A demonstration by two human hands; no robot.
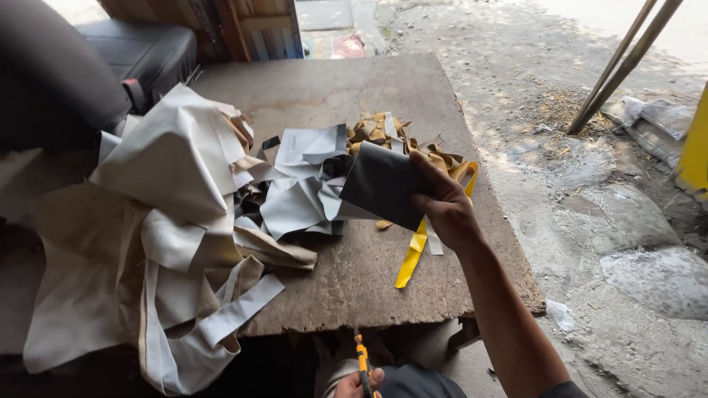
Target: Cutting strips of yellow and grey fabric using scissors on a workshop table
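Note:
My right hand (445, 203) is raised over the worn wooden table (354, 88) and grips a dark grey sheet of leather-like material (380, 184) by its right edge. My left hand (355, 383) is low at the bottom of the view, below the table's front edge, closed around a utility knife with an orange and black handle (361, 357). Under the dark sheet lie pale grey offcuts (295, 199) and a heap of tan scraps (383, 129). A yellow strip (413, 254) trails toward the front of the table.
A big pile of cream and white material (169, 221) covers the table's left side and hangs over its front edge. A black seat (81, 59) stands at the far left. To the right lies rough stony ground (605, 206), with two leaning poles (619, 63) and a yellow object (697, 140).

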